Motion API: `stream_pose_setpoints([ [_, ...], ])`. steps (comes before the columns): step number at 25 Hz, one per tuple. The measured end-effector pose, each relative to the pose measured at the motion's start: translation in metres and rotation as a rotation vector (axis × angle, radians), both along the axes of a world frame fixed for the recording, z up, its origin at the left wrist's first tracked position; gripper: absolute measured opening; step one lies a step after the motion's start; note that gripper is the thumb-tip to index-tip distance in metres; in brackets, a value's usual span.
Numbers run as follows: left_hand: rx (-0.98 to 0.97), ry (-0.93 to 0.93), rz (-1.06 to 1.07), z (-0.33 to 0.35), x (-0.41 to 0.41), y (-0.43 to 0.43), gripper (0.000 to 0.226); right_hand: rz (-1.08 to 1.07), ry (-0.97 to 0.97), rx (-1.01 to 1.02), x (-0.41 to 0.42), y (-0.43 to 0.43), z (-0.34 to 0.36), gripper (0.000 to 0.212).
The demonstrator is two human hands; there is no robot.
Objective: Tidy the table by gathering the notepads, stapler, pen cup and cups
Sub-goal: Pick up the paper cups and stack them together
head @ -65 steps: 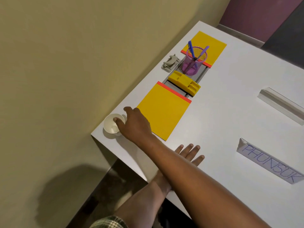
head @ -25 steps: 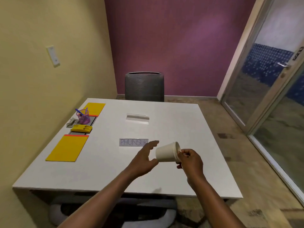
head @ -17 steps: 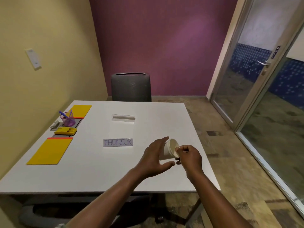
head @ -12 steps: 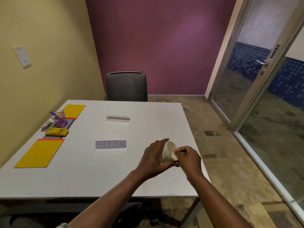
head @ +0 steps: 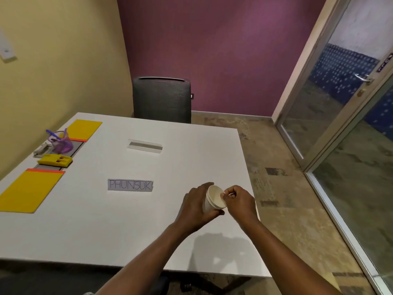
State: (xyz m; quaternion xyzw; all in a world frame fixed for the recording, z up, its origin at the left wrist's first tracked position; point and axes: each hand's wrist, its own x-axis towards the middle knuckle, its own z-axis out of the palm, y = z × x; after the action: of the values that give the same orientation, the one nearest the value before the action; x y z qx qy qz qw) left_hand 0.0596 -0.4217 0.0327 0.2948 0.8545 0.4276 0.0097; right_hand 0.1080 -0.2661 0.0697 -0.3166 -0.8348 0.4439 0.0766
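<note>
Both hands hold a white paper cup (head: 214, 198) above the table's right side, tipped with its mouth toward the right. My left hand (head: 196, 207) wraps its body; my right hand (head: 240, 202) pinches its rim. Along the left edge lie two yellow notepads, one near (head: 27, 189) and one far (head: 85, 129). Between them sit a yellow stapler (head: 55, 161), a purple mesh pen cup (head: 60, 142) with pens, and a small grey object (head: 41, 150).
A "PHUNSUK" name card (head: 130, 185) lies mid-table and a clear holder (head: 145, 145) lies farther back on the white table (head: 106, 226). A dark chair (head: 162, 100) stands at the far side. A glass door (head: 340, 116) is to the right.
My right hand lifted the cup from the table's left corner and carried it to the right. My left hand has closed around its body, and the view swung from the left edge to the whole table.
</note>
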Motion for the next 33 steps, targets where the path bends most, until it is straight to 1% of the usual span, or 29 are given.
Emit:
stream_pose_setpoints([
  [3, 0.009, -0.072, 0.054, -0.023, -0.010, -0.003, 0.072, 0.067, -0.061, 0.020, -0.021, 0.002, -0.013, 0.004],
  [4, 0.002, -0.081, 0.057, -0.025, -0.013, -0.005, 0.072, 0.064, -0.046, 0.009, -0.024, 0.003, -0.012, 0.004],
  [8, 0.003, -0.249, 0.203, -0.060, -0.018, -0.017, 0.079, 0.103, -0.073, -0.012, -0.043, 0.006, -0.019, 0.004],
  [11, -0.060, -0.347, 0.272, -0.089, -0.017, -0.030, 0.077, 0.112, -0.084, -0.026, -0.047, 0.010, -0.022, 0.005],
  [13, -0.113, -0.383, 0.319, -0.106, -0.016, -0.037, 0.074, 0.111, -0.096, -0.024, -0.047, 0.016, -0.027, 0.005],
  [18, -0.168, -0.454, 0.381, -0.128, -0.014, -0.048, 0.074, 0.088, -0.135, -0.006, -0.042, 0.028, -0.036, 0.005],
  [21, -0.197, -0.466, 0.382, -0.133, -0.016, -0.051, 0.080, 0.081, -0.138, -0.003, -0.040, 0.033, -0.039, 0.006],
  [23, -0.212, -0.475, 0.384, -0.134, -0.015, -0.050, 0.094, 0.085, -0.139, -0.019, -0.039, 0.036, -0.040, 0.006],
  [25, -0.290, -0.405, 0.409, -0.133, -0.014, -0.048, 0.113, 0.085, -0.139, -0.027, -0.039, 0.038, -0.042, 0.005],
  [27, -0.338, -0.227, 0.406, -0.125, -0.011, -0.037, 0.123, 0.088, -0.127, -0.035, -0.034, 0.044, -0.041, 0.006],
  [29, -0.273, -0.061, 0.350, -0.115, -0.011, -0.022, 0.123, 0.098, -0.118, -0.039, -0.033, 0.050, -0.040, 0.006],
  [32, -0.172, 0.112, 0.170, -0.094, 0.001, 0.028, 0.121, 0.067, -0.076, -0.071, -0.017, 0.075, -0.035, 0.007],
  [33, -0.128, 0.144, 0.126, -0.084, 0.007, 0.055, 0.118, 0.064, -0.062, -0.068, -0.011, 0.092, -0.030, 0.007],
])
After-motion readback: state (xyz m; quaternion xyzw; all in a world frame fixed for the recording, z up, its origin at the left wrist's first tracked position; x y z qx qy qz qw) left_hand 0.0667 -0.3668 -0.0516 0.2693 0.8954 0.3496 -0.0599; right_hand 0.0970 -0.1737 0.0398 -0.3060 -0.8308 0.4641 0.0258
